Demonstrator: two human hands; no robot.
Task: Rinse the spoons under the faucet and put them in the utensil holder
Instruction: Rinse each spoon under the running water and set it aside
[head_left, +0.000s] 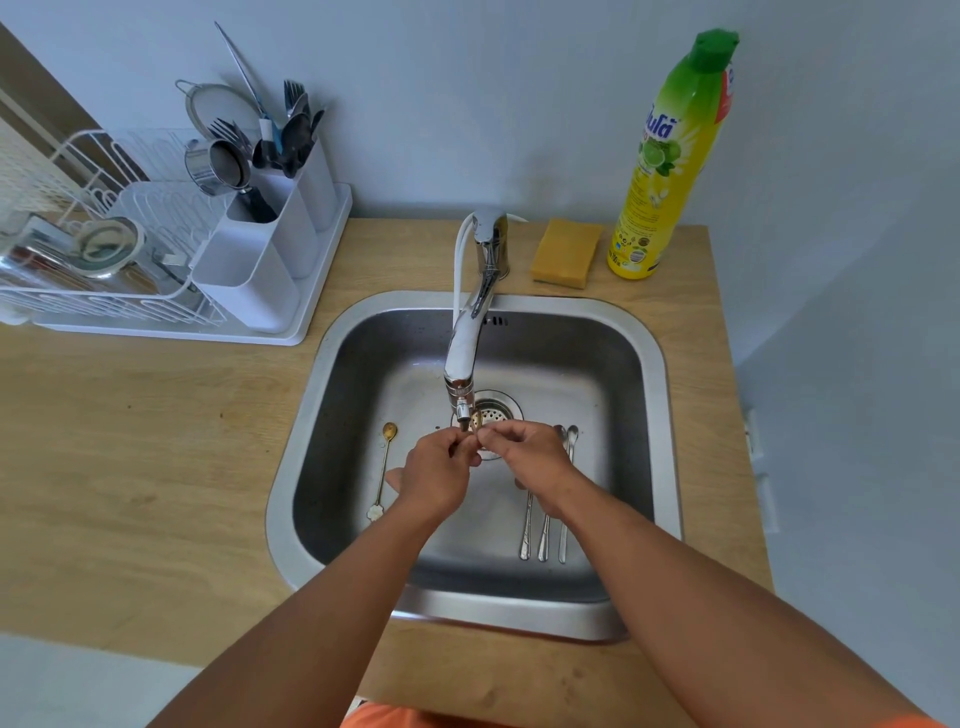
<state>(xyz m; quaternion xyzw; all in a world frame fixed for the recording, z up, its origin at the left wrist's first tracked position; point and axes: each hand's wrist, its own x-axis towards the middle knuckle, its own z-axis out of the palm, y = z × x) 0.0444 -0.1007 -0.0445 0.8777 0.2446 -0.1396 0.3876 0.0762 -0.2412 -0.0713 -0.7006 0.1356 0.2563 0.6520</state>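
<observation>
Both hands meet under the faucet (470, 332) spout, over the drain of the steel sink (647, 364). My left hand (436, 475) grips a small gold spoon (471, 427) whose bowl shows just below the spout. My right hand (530, 457) pinches the same spoon at its bowl. Another gold spoon (384, 467) with a flower end lies on the sink floor at the left. Three silver spoons (544, 530) lie side by side at the right, partly under my right wrist. The white utensil holder (260, 260) stands on the drying rack tray at the left.
A white dish rack (88, 244) with steel items sits at the far left on the wooden counter (130, 441). A yellow sponge (566, 252) and a yellow-green dish soap bottle (670, 171) stand behind the sink at the right.
</observation>
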